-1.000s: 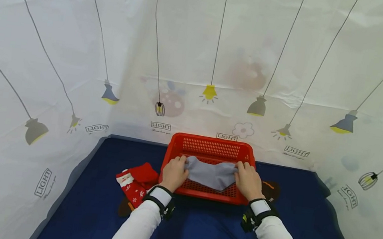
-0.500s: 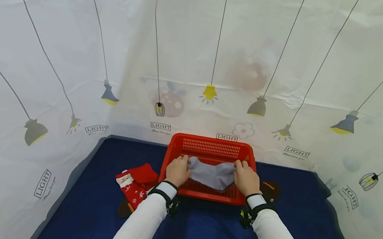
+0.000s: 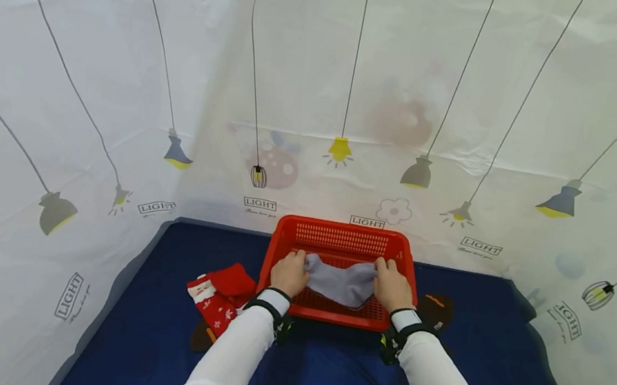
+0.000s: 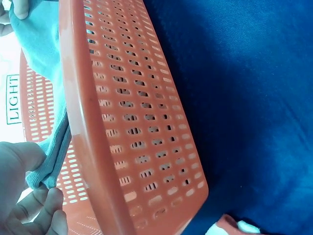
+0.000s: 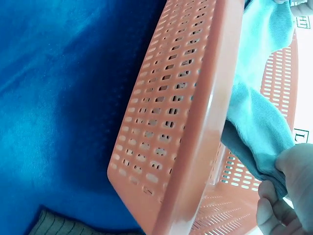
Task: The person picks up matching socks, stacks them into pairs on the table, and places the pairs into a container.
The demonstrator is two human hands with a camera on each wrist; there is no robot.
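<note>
Blue cloth (image 3: 148,340) on table, red basket (image 3: 340,237) at its far edge. Grey sock (image 3: 340,281) stretched inside basket, left hand (image 3: 289,272) and right hand (image 3: 392,286) each pinching one end. Hands have moved slightly closer together since a second ago, so sock bunches; likely mid-fold. Red sock (image 3: 217,294) left of basket.
</note>
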